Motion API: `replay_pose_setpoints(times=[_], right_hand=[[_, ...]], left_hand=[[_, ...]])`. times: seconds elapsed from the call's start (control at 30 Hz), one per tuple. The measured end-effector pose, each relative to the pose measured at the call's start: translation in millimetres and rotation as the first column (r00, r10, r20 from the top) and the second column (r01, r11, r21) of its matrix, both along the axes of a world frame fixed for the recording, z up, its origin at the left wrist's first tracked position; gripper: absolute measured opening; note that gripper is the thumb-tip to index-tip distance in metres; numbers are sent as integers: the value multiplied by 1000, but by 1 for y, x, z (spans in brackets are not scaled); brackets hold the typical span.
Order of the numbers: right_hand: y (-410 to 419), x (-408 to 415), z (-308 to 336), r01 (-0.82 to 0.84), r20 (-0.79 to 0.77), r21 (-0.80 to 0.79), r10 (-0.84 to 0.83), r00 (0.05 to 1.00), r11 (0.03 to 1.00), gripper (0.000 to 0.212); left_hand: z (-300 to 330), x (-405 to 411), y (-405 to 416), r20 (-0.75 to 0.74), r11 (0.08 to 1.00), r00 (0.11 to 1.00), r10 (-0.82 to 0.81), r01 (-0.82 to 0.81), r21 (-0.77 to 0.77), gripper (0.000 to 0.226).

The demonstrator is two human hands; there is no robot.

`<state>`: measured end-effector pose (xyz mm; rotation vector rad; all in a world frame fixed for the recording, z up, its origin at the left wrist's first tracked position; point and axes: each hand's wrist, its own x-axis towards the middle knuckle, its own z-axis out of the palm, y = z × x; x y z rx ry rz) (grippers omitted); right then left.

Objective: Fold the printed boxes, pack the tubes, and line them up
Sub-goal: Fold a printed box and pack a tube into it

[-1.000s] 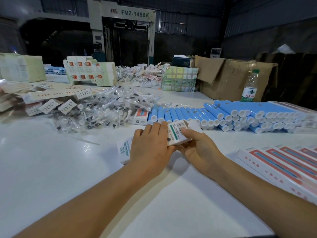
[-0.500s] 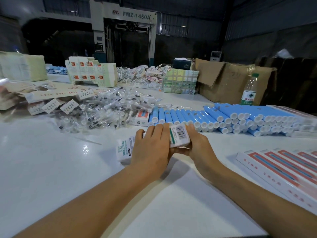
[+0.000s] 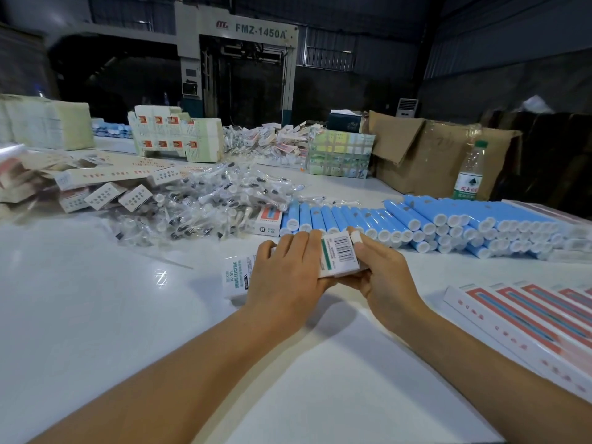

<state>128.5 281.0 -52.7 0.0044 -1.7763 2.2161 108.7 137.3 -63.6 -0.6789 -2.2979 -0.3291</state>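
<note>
We grip the box (image 3: 339, 254) with both the left hand (image 3: 285, 277) and the right hand (image 3: 382, 277). Its long axis runs nine to three; the tubes (image 3: 416, 219) lie at one o'clock, nearer the right hand.

The bench (image 3: 96, 315) was smooth, glossy white, throwing back a glint of light. The printed box (image 3: 339, 254) looked like coated white card with a slight sheen. The blue tubes (image 3: 448, 216) were matt plastic with white caps. Crinkled clear plastic wrapped the brush heads (image 3: 205, 206). The carton (image 3: 426, 155) was rough brown cardboard.
</note>
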Motion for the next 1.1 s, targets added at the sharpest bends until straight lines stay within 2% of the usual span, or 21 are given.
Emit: replay_pose_setpoints(times=[0.3,0.4,0.5,0.57,0.63,0.7,0.77,0.87,1.0,1.1], right_hand=[[-4,-3,-8,59,15,97,-61,998,993,39],[-4,-1,-9,108,1,299,-114,994,948,41],[-5,2,-8,252,-120,514,-221,968,820,27],[-4,3,-7,346,-192,512,-287,938,786,18],[-5,4,-7,375,-199,462,-318,927,803,12],[-8,5,-8,427,-253,494,-344,904,757,10],[-11,5,-10,488,-318,543,-371,873,683,14],[-14,7,-11,525,-371,560,-373,851,641,20],[-10,9,-10,503,-366,576,-347,864,645,16],[-7,8,-6,435,-305,549,-314,899,714,16]], left_hand=[[-6,-6,3,21,997,1000,20,-19,-69,70],[-6,-8,2,41,998,999,20,-17,-67,71],[-7,-12,1,29,997,998,60,-59,-42,71],[-7,-13,1,35,996,995,90,-89,-31,72],[-6,-12,2,38,993,993,112,-110,-43,73],[-5,-11,4,43,991,992,121,-118,-62,74],[-3,-8,5,52,988,989,136,-131,-80,75],[1,0,3,49,981,987,155,-148,-122,76],[3,3,4,27,982,991,131,-126,-138,77],[0,0,3,24,986,992,122,-118,-118,76]])
